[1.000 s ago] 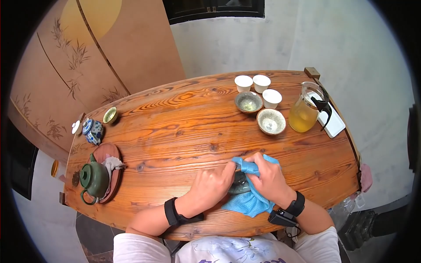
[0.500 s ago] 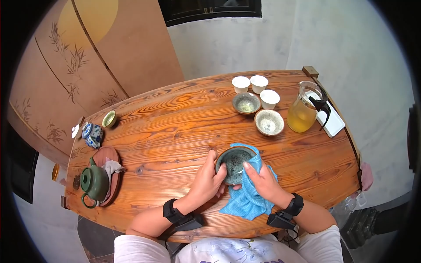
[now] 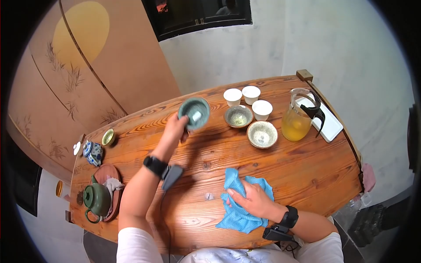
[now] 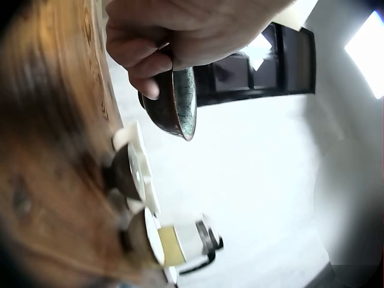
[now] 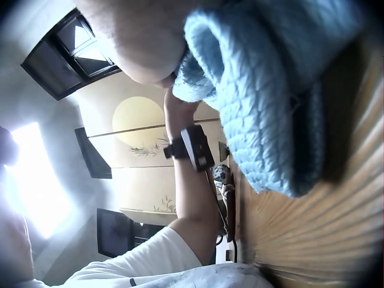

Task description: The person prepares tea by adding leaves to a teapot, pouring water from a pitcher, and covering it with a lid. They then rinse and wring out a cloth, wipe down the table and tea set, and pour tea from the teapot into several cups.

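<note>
A dark green-grey bowl is held up over the far middle of the table by my left hand, thumb at its rim. The left wrist view shows the bowl on its side in that picture, with the left hand's fingers curled on its outside. Near the front edge, my right hand grips a crumpled blue cloth, which spreads on the wood. The cloth fills much of the right wrist view; most of the right fingers are hidden there.
Three white cups and two speckled bowls stand right of the held bowl. Beyond them are a glass pitcher of yellow liquid and a white tray. At the left are a green teapot, a blue-white pot and a small bowl.
The left hand has carried the bowl away from the blue cloth, forward and to the left. The right hand, still holding the cloth, has let go of the bowl and moved slightly toward the front edge.
</note>
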Demonstrator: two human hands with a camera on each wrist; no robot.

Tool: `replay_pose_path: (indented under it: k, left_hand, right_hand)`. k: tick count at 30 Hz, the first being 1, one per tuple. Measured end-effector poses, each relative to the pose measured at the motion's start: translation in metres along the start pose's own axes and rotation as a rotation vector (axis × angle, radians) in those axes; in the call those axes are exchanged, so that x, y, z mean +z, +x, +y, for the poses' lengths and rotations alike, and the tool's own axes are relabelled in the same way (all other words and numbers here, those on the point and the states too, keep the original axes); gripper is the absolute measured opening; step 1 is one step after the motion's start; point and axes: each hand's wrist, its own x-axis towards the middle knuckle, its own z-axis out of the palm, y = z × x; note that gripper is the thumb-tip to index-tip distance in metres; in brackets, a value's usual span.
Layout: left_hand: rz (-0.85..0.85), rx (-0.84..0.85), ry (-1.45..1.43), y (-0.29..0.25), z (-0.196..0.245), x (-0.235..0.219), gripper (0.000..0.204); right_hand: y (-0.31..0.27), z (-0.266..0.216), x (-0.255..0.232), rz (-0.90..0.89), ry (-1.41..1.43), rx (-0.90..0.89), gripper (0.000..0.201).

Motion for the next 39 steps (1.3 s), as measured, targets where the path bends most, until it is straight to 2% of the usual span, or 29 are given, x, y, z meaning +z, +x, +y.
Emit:
replay_pose_path:
  k: [3, 5, 7, 9, 11, 17, 23, 25, 26, 27, 28, 29, 31, 32, 35, 36, 37, 38, 39]
  left_hand:
    - [0.02, -0.124, 0.021, 0.073, -0.003, -0.01, 0.02]
    - [0.062, -0.154, 0.048, 0.108, -0.009, 0.002, 0.02]
    - [0.101, -0.22, 0.027, 0.131, -0.01, 0.017, 0.022]
    - [0.114, -0.181, 0.061, 0.152, -0.017, 0.03, 0.021]
    - [0.134, -0.248, -0.004, 0.164, -0.014, 0.042, 0.02]
    - [0.135, -0.272, -0.039, 0.182, -0.024, 0.055, 0.021]
    - [0.014, -0.267, -0.151, 0.179, -0.027, 0.064, 0.023]
    - [-0.028, -0.266, -0.232, 0.176, -0.029, 0.062, 0.033]
    - [-0.017, -0.285, -0.238, 0.171, -0.027, 0.06, 0.037]
    - [-0.077, -0.302, -0.196, 0.175, -0.032, 0.053, 0.036]
    - [-0.073, -0.304, -0.168, 0.167, -0.028, 0.046, 0.034]
    - [-0.102, -0.237, -0.207, 0.158, -0.026, 0.033, 0.035]
    - [0.082, -0.23, -0.136, 0.14, -0.017, -0.003, 0.037]
    - [0.151, -0.141, -0.041, 0.135, -0.019, -0.029, 0.038]
    - [0.569, 0.015, -0.187, 0.104, -0.044, -0.129, 0.025]
    - [0.754, -0.024, -0.299, 0.087, -0.048, -0.157, 0.022]
    - [0.697, 0.116, -0.476, 0.078, -0.079, -0.204, 0.023]
    - [0.976, -0.004, -0.35, 0.062, -0.078, -0.221, 0.021]
    - [1.22, -0.134, -0.161, 0.058, -0.087, -0.247, 0.027]
  right_hand:
    - [0.0, 0.01, 0.003, 0.008, -0.087, -0.112, 0.037]
    - [0.0, 0.009, 0.002, 0.008, -0.097, -0.116, 0.037]
    - [0.0, 0.009, 0.002, -0.013, -0.083, -0.077, 0.037]
    - [-0.001, 0.009, 0.005, 0.011, -0.069, -0.107, 0.036]
    - [-0.001, 0.011, 0.007, 0.012, -0.113, -0.101, 0.034]
    - [-0.001, 0.014, 0.008, 0.001, -0.05, -0.073, 0.032]
    - [-0.001, 0.013, 0.008, -0.015, -0.06, -0.085, 0.026]
    - [0.0, 0.009, 0.006, 0.023, -0.11, -0.053, 0.025]
    - [0.0, 0.005, 0.005, 0.005, -0.115, -0.012, 0.023]
    - [0.001, 0.006, 0.006, -0.036, -0.114, -0.028, 0.023]
    - [0.001, 0.007, 0.006, -0.04, 0.001, 0.046, 0.022]
    - [0.001, 0.007, 0.006, -0.036, 0.115, 0.129, 0.02]
    - [0.001, 0.004, 0.002, -0.072, 0.111, 0.178, 0.019]
    - [0.002, 0.006, 0.001, -0.08, 0.126, 0.174, 0.018]
    - [0.002, 0.005, 0.001, -0.088, 0.159, 0.19, 0.016]
    - [0.002, 0.003, 0.002, -0.078, 0.174, 0.215, 0.015]
    - [0.003, 0.003, 0.002, -0.086, 0.171, 0.212, 0.015]
    - [0.003, 0.002, 0.002, -0.081, 0.194, 0.217, 0.015]
    - [0.004, 0.002, 0.002, -0.078, 0.216, 0.224, 0.014]
